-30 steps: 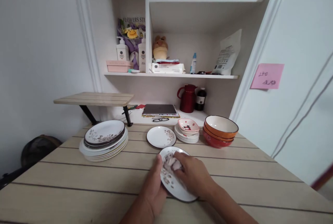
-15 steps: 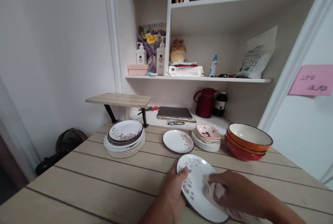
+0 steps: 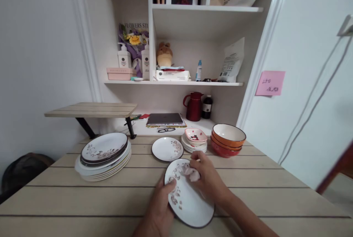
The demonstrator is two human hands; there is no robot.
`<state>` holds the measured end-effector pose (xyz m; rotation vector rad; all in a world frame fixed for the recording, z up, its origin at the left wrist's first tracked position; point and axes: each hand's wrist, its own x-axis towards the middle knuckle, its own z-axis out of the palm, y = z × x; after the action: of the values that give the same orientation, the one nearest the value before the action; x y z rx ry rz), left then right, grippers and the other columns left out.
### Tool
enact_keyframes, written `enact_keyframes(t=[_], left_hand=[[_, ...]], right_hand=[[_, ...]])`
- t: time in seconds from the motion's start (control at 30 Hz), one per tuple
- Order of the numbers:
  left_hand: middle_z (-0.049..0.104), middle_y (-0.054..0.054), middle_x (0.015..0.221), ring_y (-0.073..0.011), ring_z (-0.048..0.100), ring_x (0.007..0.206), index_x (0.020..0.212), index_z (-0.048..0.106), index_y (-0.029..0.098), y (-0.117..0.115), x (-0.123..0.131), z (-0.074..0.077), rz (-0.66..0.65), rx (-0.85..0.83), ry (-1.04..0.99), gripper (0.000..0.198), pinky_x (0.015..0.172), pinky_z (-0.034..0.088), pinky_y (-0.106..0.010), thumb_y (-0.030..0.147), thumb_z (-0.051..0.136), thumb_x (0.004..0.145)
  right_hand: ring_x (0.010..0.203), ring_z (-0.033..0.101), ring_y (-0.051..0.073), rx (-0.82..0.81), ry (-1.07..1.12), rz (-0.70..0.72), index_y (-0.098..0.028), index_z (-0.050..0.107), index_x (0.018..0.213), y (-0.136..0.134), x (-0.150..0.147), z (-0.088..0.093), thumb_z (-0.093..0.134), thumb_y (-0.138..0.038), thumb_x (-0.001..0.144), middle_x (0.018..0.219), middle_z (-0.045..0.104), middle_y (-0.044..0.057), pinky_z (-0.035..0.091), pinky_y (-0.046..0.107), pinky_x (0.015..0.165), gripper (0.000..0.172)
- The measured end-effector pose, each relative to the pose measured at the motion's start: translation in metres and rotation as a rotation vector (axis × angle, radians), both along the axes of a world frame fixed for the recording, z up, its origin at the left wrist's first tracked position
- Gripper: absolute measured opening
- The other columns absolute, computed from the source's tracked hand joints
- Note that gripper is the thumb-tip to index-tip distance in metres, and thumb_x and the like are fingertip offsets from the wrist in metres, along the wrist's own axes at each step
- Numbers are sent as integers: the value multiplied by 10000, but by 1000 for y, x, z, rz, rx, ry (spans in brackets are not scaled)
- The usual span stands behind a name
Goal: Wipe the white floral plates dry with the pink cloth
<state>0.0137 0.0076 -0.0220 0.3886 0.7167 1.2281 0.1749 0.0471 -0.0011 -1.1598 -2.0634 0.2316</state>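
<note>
- Head view: the right hand [image 3: 209,180] has carried the crumpled cloth [image 3: 192,173] from the near-right part of the floral plate [image 3: 193,204] to its far rim, fingers pinching the cloth.
- The left hand [image 3: 161,207] clasps that plate's left rim, thumb on top; the plate lies over the wooden table [image 3: 82,200], just nearer than a smaller plate [image 3: 167,148].

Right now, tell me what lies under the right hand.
A crumpled pale cloth sits under the right hand, pressed on the flowered plate, which the left hand grips at its rim. The plate's surface beneath cloth and palm is covered.
</note>
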Motion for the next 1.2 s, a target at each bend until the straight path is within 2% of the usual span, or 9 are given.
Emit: enact_keyframes(t=[0.07, 0.17, 0.3, 0.37, 0.5, 0.6, 0.8, 0.97, 1.2], left_hand=[[754, -133, 887, -274, 714, 817, 1225, 575, 123, -1, -5, 4, 28, -26, 24, 530, 803, 529, -402, 118, 664, 702], [756, -138, 879, -273, 718, 812, 1222, 575, 95, 4, -16, 7, 127, -103, 63, 483, 815, 543, -427, 127, 629, 743], [758, -116, 835, -246, 723, 808, 1193, 597, 76, 19, -36, 9, 317, -135, 11, 424, 874, 541, -430, 63, 554, 771], [759, -90, 821, -216, 723, 799, 1194, 604, 104, 25, -44, 11, 421, -122, -18, 426, 914, 529, -416, 36, 532, 779], [761, -87, 886, -182, 719, 814, 1182, 620, 125, 29, -52, 15, 514, -112, -43, 402, 969, 501, -392, 32, 513, 806], [760, -100, 913, -184, 718, 815, 1171, 626, 113, 27, -49, 17, 515, -107, -65, 373, 972, 502, -401, 50, 517, 820], [756, -124, 951, -210, 716, 853, 1145, 635, 90, 25, -37, 14, 463, -94, -103, 320, 955, 516, -423, 106, 543, 838], [747, -137, 999, -224, 703, 934, 1174, 629, 105, 26, -37, 10, 412, -22, -152, 333, 951, 519, -414, 120, 516, 860], [672, -116, 1208, -254, 637, 1090, 1197, 626, 193, 20, -41, 21, 176, 149, -221, 346, 954, 504, -457, 271, 542, 870]], right_hand=[[910, 538, 225, -6, 131, -56, -187, 548, 733, 10, 14, -1, 563, -131, 663, 980, 549, 82, 449, 346, 794, 90], [803, 579, 205, -193, 503, -184, -206, 483, 819, 18, 33, 0, 554, -229, 725, 936, 587, 64, 471, 300, 621, 120], [682, 636, 185, -546, 880, -139, -270, 395, 1157, 14, 43, 5, 634, -287, 697, 1005, 629, 42, 425, 237, 461, 519], [608, 627, 163, -713, 895, -43, -307, 328, 1291, 8, 40, 7, 658, -297, 706, 902, 646, 14, 422, 229, 450, 671], [420, 518, 122, -978, 711, 167, -258, 413, 1304, -8, 18, 7, 574, -566, 810, 577, 568, -40, 305, 182, 353, 604], [337, 423, 92, -1055, 632, 242, -201, 511, 1190, -16, -4, 3, 509, -691, 800, 488, 524, -54, 241, 175, 319, 627], [323, 409, 80, -1111, 735, 253, -169, 536, 866, -18, -31, -11, 636, -683, 693, 460, 513, -54, 317, 191, 317, 551], [336, 445, 87, -1096, 795, 259, -181, 511, 886, -18, -34, -11, 664, -646, 686, 479, 525, -54, 292, 175, 312, 529], [375, 462, 87, -1090, 882, 273, -204, 478, 941, -17, -29, -8, 657, -621, 703, 564, 529, -53, 218, 160, 293, 512]])
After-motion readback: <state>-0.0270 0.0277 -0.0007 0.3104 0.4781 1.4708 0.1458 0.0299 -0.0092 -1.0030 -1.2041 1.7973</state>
